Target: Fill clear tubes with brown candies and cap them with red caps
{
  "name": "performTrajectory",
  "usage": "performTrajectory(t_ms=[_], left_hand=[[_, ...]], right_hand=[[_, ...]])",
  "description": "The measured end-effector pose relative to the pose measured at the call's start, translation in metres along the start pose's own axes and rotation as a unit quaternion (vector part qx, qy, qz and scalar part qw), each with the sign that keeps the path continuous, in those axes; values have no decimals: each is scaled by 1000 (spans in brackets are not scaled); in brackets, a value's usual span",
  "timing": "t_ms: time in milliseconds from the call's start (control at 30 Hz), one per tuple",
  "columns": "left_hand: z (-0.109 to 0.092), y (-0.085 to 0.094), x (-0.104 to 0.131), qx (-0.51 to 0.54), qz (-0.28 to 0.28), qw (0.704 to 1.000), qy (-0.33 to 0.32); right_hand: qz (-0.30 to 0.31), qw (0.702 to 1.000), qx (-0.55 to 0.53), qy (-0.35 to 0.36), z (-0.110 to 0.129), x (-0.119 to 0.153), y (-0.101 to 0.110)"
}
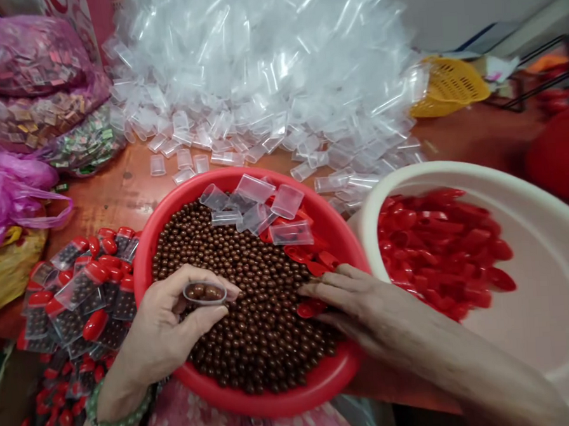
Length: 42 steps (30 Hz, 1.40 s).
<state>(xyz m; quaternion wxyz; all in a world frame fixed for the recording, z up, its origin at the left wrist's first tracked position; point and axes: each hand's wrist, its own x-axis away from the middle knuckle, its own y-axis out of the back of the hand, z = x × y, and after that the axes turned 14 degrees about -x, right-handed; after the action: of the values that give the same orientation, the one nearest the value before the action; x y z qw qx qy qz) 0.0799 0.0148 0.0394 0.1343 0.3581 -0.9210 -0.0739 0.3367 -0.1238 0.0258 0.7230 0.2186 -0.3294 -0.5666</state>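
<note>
In my left hand (182, 320) is a clear oval container (205, 293), mouth up, with brown balls inside; thumb and fingers wrap round it. My right hand (349, 302) reaches into the right side of a red basin (275, 404), its fingertips at red caps (311, 308); whether it grips one is hidden. Brown chocolate-like balls (252, 329) fill much of the basin. Several empty clear containers (288, 201) lie on them at the back, beside more red caps.
A large heap of clear containers (267, 67) stands behind. Right, a white tub (533, 327) holds red caps; a yellow basket (454, 83) is beyond. Filled, red-capped containers (79, 294) pile at left, below pink bags (28, 55).
</note>
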Motion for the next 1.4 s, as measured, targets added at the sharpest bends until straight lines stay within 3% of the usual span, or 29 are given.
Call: performTrajectory(t_ms=[100,233,400,533,700,933,1067,1233,1400], left_hand=[[-2,-4,0,10,17,999,37],[-2,-10,0,60,33,995,71],[-3,-16,0,156,36,980,114],[-1,-22,1,235,43,961,141],[6,-25,2,304,17,941,148],[11,-25,-2,339,-16,932,129],[10,-25,-5,342,-45,933,108],[8,-23,-4,305,-15,946,110],[12,-20,-1,242,7,966,92]], right_hand=[[-9,1000,-22,-1,3,-2,-1],[-72,989,-124,-23,16,-13,4],[-220,924,-313,-16,39,-37,-4],[-323,875,-350,80,56,-50,-17],[-283,879,-364,121,62,-56,-27],[-263,890,-372,27,54,-51,-31],[-260,921,-285,56,52,-59,-32],[-216,956,-146,130,52,-68,-36],[-187,971,-36,147,49,-68,-41]])
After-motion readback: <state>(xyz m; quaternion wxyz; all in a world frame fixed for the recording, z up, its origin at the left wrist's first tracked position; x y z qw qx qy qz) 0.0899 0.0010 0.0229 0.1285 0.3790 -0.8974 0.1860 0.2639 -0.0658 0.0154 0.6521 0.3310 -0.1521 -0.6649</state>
